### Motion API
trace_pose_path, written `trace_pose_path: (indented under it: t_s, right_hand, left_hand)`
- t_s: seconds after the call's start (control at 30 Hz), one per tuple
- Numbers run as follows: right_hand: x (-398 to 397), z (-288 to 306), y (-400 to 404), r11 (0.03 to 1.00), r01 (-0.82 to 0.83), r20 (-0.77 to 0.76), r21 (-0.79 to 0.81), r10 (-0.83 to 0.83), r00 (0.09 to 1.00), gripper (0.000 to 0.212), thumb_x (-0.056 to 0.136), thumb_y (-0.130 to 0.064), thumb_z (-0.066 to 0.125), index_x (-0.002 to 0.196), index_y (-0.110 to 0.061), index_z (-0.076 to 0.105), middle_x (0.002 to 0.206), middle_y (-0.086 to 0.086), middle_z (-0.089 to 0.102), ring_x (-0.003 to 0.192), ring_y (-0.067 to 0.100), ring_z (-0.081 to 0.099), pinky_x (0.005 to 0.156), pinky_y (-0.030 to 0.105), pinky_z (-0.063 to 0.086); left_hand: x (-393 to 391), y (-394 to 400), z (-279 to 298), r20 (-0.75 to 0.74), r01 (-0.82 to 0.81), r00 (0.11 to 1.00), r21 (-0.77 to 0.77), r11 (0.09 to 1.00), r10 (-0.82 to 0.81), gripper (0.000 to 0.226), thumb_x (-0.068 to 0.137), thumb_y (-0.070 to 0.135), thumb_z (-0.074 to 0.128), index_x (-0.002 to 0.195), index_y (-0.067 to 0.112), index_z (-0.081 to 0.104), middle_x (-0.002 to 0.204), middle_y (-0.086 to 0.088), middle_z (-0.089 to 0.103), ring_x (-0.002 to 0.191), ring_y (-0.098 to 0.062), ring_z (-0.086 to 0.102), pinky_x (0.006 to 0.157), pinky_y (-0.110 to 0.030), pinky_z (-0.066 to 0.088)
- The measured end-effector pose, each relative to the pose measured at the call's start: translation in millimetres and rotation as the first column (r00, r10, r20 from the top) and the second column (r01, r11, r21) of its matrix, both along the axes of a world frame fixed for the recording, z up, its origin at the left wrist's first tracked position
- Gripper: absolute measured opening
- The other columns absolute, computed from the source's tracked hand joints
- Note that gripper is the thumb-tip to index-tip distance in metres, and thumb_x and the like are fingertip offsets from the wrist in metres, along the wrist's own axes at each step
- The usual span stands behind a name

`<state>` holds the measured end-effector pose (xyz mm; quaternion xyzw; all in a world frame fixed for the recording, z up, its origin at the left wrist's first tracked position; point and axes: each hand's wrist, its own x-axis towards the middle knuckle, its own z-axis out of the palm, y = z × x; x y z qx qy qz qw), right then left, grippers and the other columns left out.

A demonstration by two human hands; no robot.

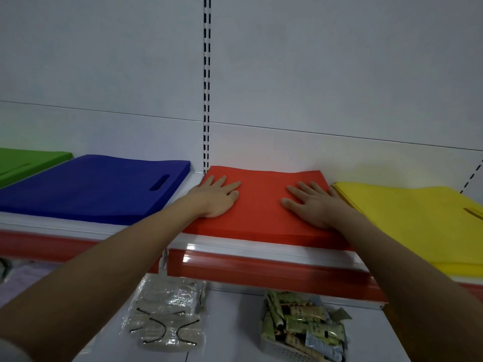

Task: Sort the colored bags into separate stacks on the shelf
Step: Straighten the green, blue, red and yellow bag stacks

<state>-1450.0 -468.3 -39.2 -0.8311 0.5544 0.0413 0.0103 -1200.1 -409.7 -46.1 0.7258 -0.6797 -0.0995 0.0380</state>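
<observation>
A white metal shelf (125,227) with a glossy red front strip runs across at chest height against a white back panel. Four flat stacks of fabric bags lie side by side on it: a green stack (23,164) at the far left, then a dark blue stack (99,188) with a slot handle cut in its top bag, a red stack (261,205) in the middle, and a yellow stack (418,218) on the right that overhangs the front edge. The red and yellow stacks nearly touch. On the lower white shelf (230,322) beneath lie clear plastic packets (167,317) and a small grey basket of green sachets (303,327).
</observation>
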Motion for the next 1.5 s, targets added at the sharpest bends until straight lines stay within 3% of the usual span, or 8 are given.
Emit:
trace_pose_path:
  t_s: [0.2,0.53,0.67,0.73,0.83,0.93,1.37,1.5]
  right_hand:
    - [0.5,1.6,1.9,1.0,0.011,0.001,0.006,-0.011,1.0,0.073,0.091,-0.075,0.014,0.155,-0.042,0.006,0.165,-0.009,0.0,0.152,0.017,-0.002,0.119,0.055,-0.003]
    - [4.0,6.5,8.1,1.0,0.009,-0.085,-0.006,-0.01,0.996,0.071,0.093,-0.072,0.01,0.156,-0.039,0.004,0.165,-0.006,0.001,0.152,0.02,-0.001,0.119,0.056,0.0]
    - [16.6,18.0,21.8,0.96,-0.11,-0.272,-0.259,0.036,0.962,0.061,0.1,-0.059,0.014,0.155,-0.031,0.02,0.164,0.001,0.013,0.151,0.023,0.007,0.118,0.057,0.002]
    - [39.3,20.1,36.6,0.928,-0.182,-0.191,-0.325,0.124,0.974,0.057,0.103,-0.05,0.021,0.154,-0.024,0.022,0.163,0.002,0.016,0.151,0.023,0.009,0.119,0.056,0.006]
    - [81.7,8.0,65.3,0.974,-0.187,0.199,-0.125,0.209,0.957,0.054,0.105,-0.043,0.02,0.155,-0.02,0.023,0.164,0.0,0.015,0.151,0.019,0.011,0.12,0.053,0.009]
    - [96.6,-12.2,79.0,0.981,-0.19,0.324,-0.044,0.193,0.926,0.054,0.106,-0.037,0.011,0.157,-0.021,0.016,0.164,0.0,0.013,0.151,0.018,0.01,0.12,0.05,0.007]
    - [16.5,-7.0,62.8,0.995,-0.1,0.028,-0.006,0.101,0.995,0.069,0.095,-0.067,0.007,0.156,-0.036,0.001,0.165,-0.009,-0.001,0.152,0.018,-0.002,0.12,0.054,-0.004]
    - [-25.6,-2.1,56.4,1.0,-0.012,0.084,-0.011,0.013,0.996,0.065,0.096,-0.066,0.006,0.155,-0.04,0.006,0.165,-0.01,0.001,0.152,0.014,-0.003,0.121,0.05,-0.003]
  left_hand:
    - [-9.2,16.8,11.1,0.033,-0.006,0.999,-0.066,0.998,0.008,0.055,0.101,0.055,0.014,0.154,0.038,0.014,0.164,-0.001,0.003,0.15,-0.029,-0.003,0.118,-0.058,0.009]
    - [-23.3,52.5,0.0,0.082,0.04,0.996,-0.021,0.999,-0.039,0.057,0.096,0.066,0.008,0.151,0.051,0.002,0.164,0.009,-0.004,0.15,-0.026,-0.007,0.115,-0.066,0.003]
    - [-23.5,53.1,0.5,0.078,0.03,0.997,-0.011,0.999,-0.029,0.057,0.096,0.066,0.007,0.15,0.051,0.0,0.164,0.003,-0.008,0.15,-0.026,-0.008,0.115,-0.065,0.005]
    - [-23.7,53.7,0.7,0.061,0.029,0.998,-0.015,0.999,-0.028,0.056,0.096,0.065,0.006,0.15,0.05,0.0,0.164,0.001,-0.009,0.15,-0.026,-0.008,0.115,-0.064,0.004]
    - [-23.1,55.0,0.4,0.071,0.032,0.997,-0.014,0.999,-0.031,0.057,0.1,0.057,0.006,0.153,0.039,-0.002,0.164,0.0,-0.01,0.15,-0.025,-0.009,0.116,-0.064,0.003]
    - [-23.1,55.3,0.1,0.098,0.032,0.995,-0.003,0.999,-0.031,0.059,0.101,0.053,0.01,0.155,0.032,-0.005,0.163,0.0,-0.011,0.15,-0.024,-0.01,0.116,-0.063,0.002]
    - [-17.6,49.8,-4.1,0.055,0.04,0.998,-0.024,0.999,-0.039,0.05,0.1,0.054,0.003,0.15,0.051,-0.004,0.164,0.001,-0.005,0.151,-0.025,-0.006,0.116,-0.062,0.004]
    - [-16.8,49.3,-4.8,0.059,0.051,0.997,-0.032,0.998,-0.049,0.05,0.101,0.053,0.003,0.15,0.05,-0.003,0.164,0.0,-0.005,0.151,-0.025,-0.006,0.116,-0.062,0.005]
